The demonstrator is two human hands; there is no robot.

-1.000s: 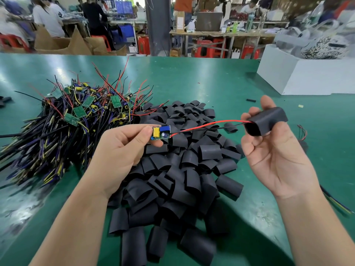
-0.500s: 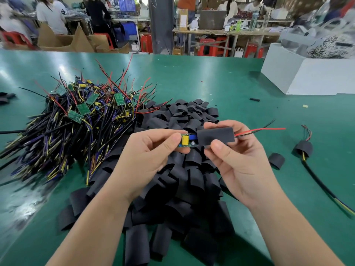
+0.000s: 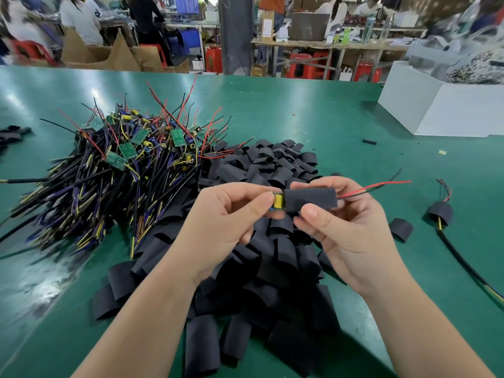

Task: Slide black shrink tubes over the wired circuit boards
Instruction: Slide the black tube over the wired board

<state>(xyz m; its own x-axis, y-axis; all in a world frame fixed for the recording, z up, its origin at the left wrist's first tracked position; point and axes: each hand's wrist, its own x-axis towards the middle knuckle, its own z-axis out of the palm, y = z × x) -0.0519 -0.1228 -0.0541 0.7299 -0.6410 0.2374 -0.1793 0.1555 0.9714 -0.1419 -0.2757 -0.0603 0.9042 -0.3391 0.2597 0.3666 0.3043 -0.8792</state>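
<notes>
The black tube (image 3: 311,199) covers most of a circuit board (image 3: 278,202), and only the board's yellow end shows at the tube's left mouth. The right hand (image 3: 351,230) pinches the tube and the left hand (image 3: 231,214) pinches the bare end. Red and black wires (image 3: 376,186) trail out to the right. The sliding looks nearly done, and a short push leftward should finish it, though the left fingertips sit in that path. Below lies a pile of loose tubes (image 3: 272,263), with a heap of wired boards (image 3: 122,165) to its left on the green table (image 3: 300,105).
</notes>
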